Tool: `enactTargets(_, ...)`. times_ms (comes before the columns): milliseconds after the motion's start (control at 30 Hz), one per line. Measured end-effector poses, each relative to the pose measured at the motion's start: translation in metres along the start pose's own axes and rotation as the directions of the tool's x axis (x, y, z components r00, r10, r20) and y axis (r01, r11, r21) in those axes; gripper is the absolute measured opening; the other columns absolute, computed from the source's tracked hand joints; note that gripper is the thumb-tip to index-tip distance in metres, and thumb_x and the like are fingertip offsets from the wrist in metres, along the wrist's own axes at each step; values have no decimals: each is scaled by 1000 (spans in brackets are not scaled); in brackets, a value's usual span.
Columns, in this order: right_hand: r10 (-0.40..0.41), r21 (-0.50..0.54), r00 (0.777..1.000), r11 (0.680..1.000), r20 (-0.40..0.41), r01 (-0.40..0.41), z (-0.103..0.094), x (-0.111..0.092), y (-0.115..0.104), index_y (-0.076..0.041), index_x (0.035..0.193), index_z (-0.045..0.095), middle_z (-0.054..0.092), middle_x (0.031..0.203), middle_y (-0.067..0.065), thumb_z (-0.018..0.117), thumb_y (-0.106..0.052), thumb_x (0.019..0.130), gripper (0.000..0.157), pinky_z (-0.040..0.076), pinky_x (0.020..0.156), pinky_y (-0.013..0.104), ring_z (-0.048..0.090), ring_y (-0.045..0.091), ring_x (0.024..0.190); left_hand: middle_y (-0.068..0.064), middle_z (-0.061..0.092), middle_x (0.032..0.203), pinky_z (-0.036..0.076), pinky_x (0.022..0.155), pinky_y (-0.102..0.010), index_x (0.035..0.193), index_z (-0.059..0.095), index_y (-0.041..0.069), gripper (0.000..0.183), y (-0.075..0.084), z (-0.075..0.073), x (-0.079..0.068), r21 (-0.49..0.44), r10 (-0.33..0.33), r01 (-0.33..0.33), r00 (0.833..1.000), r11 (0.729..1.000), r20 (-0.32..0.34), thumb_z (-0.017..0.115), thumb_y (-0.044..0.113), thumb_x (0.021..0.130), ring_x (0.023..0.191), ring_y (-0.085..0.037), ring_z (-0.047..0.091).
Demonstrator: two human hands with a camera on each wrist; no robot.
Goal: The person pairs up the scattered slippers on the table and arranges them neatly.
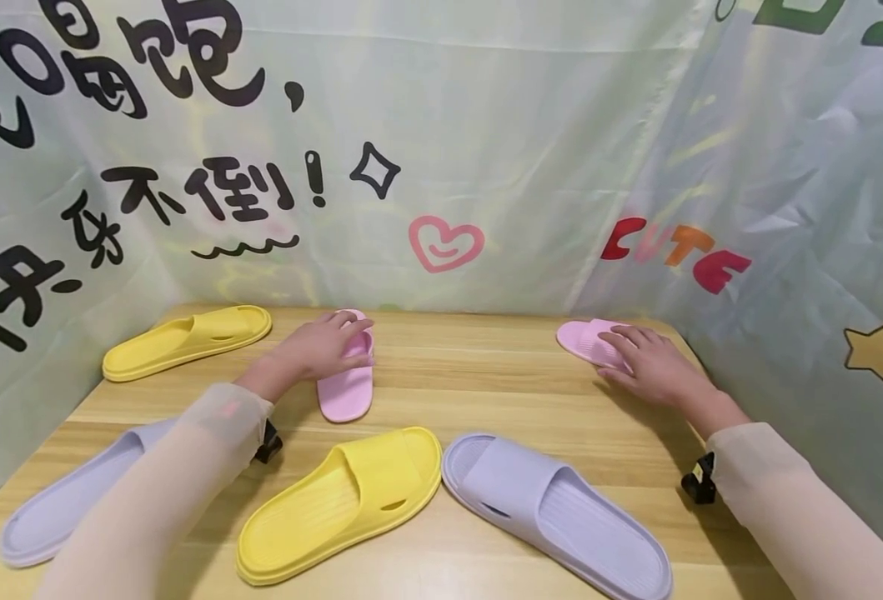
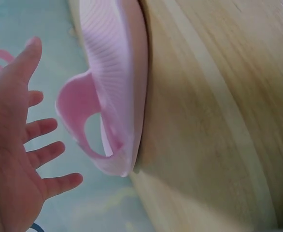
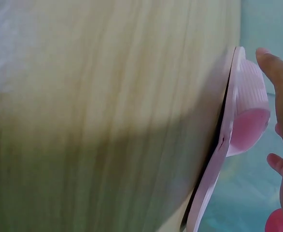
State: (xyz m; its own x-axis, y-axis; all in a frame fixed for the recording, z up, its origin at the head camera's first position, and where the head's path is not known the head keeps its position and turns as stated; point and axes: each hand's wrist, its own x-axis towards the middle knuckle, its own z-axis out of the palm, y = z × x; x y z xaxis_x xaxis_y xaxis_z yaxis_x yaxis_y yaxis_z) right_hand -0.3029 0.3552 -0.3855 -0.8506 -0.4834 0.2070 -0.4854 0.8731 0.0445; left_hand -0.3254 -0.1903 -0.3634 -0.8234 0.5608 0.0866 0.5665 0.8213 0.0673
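Observation:
My left hand (image 1: 324,346) hovers over a pink slipper (image 1: 347,396) near the back of the table, covering part of its strap. In the left wrist view the fingers are spread, with a gap between them and the pink slipper (image 2: 115,72). At the back right, my right hand (image 1: 651,364) reaches over a second pink slipper (image 1: 576,337), its fingertips overlapping the strap in the head view. The right wrist view has this pink slipper (image 3: 250,92) lying sole-down, with the thumb extended close beside the strap. Neither hand holds anything.
A yellow slipper (image 1: 186,340) lies at the back left of the wooden table (image 1: 464,375), another yellow slipper (image 1: 343,504) at the front middle. One lavender slipper (image 1: 561,517) is front right; another lavender slipper (image 1: 73,504) is partly behind my left sleeve. Printed cloth (image 1: 531,167) encloses the table.

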Motion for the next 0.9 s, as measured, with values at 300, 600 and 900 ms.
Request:
enactTargets(300,39,-18,998,999,46,-38,9,3,8,-8,143,46,44,140,24,69,-40,90,66,27,104,68,36,46,130,-20,30,154,33,97,-72,153,35,15,76,6,13,10,46,-123,119,989,992,85,51,60,94,137,-49,27)
enactTargets(600,42,-70,996,997,81,-37,8,12,13,-6,146,42,41,143,25,68,-35,91,67,23,107,66,32,45,132,-26,29,150,39,96,-68,150,37,8,73,4,26,12,-30,-176,176,984,984,10,57,52,95,133,-54,28)
enactTargets(900,24,-72,993,997,113,-15,11,15,13,-6,148,38,39,144,27,64,-29,93,65,23,107,67,30,48,133,-27,34,147,41,94,-67,146,41,6,61,10,34,17,-12,-211,211,976,977,-59,58,37,97,131,-54,31)
